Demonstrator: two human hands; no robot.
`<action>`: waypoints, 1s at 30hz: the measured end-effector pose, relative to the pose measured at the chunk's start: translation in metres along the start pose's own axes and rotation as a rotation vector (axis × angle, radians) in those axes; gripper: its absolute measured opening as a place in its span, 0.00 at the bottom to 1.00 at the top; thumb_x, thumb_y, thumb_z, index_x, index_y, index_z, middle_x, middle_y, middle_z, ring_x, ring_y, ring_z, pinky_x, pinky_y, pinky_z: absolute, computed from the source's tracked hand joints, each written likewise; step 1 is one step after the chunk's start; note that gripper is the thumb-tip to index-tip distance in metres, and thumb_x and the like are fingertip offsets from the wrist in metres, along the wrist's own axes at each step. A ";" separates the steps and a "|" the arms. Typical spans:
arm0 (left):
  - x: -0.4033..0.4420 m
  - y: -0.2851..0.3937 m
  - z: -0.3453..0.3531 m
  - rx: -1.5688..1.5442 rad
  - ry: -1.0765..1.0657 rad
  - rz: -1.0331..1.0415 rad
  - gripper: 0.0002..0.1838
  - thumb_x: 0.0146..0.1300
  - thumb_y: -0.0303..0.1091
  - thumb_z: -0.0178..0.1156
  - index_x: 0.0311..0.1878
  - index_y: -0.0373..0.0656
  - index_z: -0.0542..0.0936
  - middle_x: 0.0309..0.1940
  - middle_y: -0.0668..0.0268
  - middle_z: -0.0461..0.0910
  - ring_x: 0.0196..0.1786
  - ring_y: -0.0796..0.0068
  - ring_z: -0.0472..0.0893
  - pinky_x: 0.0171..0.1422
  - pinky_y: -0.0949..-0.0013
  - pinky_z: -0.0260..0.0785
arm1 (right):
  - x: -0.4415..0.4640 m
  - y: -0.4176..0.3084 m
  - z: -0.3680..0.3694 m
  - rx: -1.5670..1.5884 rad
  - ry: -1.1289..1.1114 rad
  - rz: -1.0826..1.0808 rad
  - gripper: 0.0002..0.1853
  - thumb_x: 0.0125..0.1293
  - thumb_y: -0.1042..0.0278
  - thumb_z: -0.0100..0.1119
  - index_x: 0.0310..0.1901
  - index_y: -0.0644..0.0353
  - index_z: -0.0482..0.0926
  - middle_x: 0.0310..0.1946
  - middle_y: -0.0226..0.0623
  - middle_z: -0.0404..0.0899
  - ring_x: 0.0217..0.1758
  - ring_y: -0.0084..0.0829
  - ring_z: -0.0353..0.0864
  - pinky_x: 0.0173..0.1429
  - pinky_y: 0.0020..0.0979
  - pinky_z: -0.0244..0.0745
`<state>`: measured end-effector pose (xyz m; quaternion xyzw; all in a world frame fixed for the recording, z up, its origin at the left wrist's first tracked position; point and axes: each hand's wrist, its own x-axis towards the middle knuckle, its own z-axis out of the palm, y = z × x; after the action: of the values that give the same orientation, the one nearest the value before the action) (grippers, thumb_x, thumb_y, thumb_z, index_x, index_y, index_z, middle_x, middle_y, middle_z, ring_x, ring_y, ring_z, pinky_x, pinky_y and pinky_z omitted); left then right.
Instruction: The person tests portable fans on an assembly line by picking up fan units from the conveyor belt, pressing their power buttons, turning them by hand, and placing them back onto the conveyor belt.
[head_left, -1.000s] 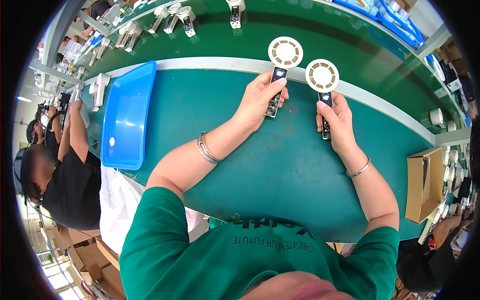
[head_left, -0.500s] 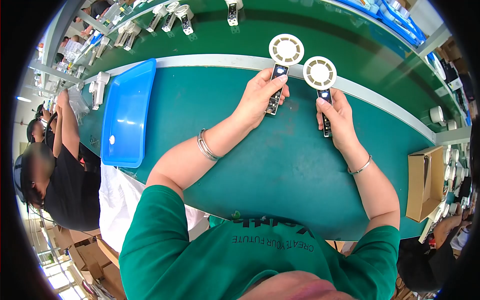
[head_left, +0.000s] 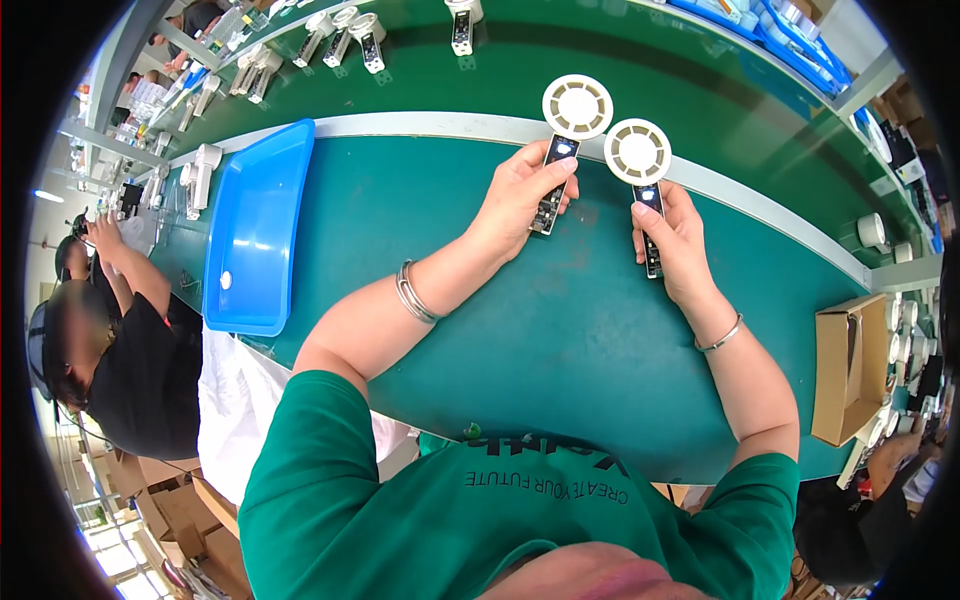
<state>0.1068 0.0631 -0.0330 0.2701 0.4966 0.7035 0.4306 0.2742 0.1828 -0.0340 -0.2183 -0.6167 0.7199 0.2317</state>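
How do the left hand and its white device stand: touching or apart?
Touching: head view shows the left hand holding the white device, thumb across its front.

We looked out from the person's head, forward and steeply down past the chin and green shirt, close above the tabletop, with left hand and right hand near mid-view and the green shelf farther ahead.
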 end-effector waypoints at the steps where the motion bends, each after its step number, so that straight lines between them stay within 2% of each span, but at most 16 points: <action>1: 0.000 0.000 0.001 0.002 0.000 0.005 0.16 0.64 0.39 0.59 0.50 0.40 0.74 0.26 0.68 0.77 0.28 0.82 0.74 0.34 0.78 0.67 | 0.000 0.000 0.000 -0.001 0.003 0.000 0.14 0.64 0.69 0.59 0.45 0.65 0.67 0.26 0.28 0.70 0.19 0.16 0.68 0.21 0.21 0.65; 30: 0.001 -0.003 -0.001 -0.014 -0.006 0.000 0.17 0.64 0.41 0.59 0.50 0.41 0.74 0.27 0.68 0.77 0.29 0.82 0.75 0.34 0.78 0.68 | -0.001 -0.001 0.000 -0.028 -0.002 0.005 0.14 0.65 0.68 0.58 0.46 0.65 0.66 0.27 0.29 0.71 0.20 0.16 0.69 0.21 0.21 0.65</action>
<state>0.1061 0.0638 -0.0360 0.2693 0.4904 0.7060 0.4342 0.2747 0.1825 -0.0331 -0.2221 -0.6265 0.7120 0.2262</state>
